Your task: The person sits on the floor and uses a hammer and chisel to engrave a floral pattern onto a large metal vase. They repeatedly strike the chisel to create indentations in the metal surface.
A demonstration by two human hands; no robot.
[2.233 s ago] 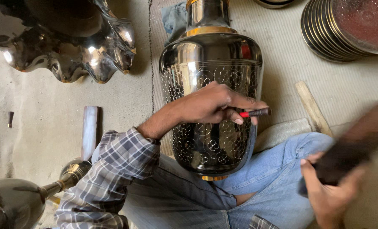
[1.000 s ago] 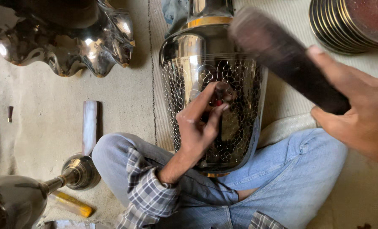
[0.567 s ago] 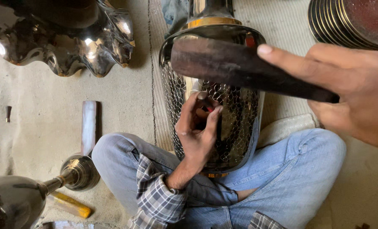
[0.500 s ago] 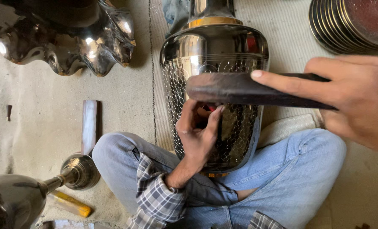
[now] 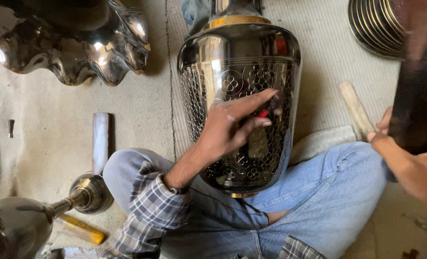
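Now L hand (image 5: 230, 127) pins red-tipped tool (image 5: 267, 109) to vase (image 5: 240, 96).

Engraved metal vase (image 5: 237, 62) lying across lap — red-tipped punch (image 5: 267, 111) on its patterned side.

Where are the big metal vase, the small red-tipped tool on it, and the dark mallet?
vase (image 5: 232, 52): head view, on its plain shiny shoulder.
red-tipped tool (image 5: 266, 111): head view, on the red part between the left hand's fingers.
mallet (image 5: 417, 100): head view, on its dark blurred head above the right hand.
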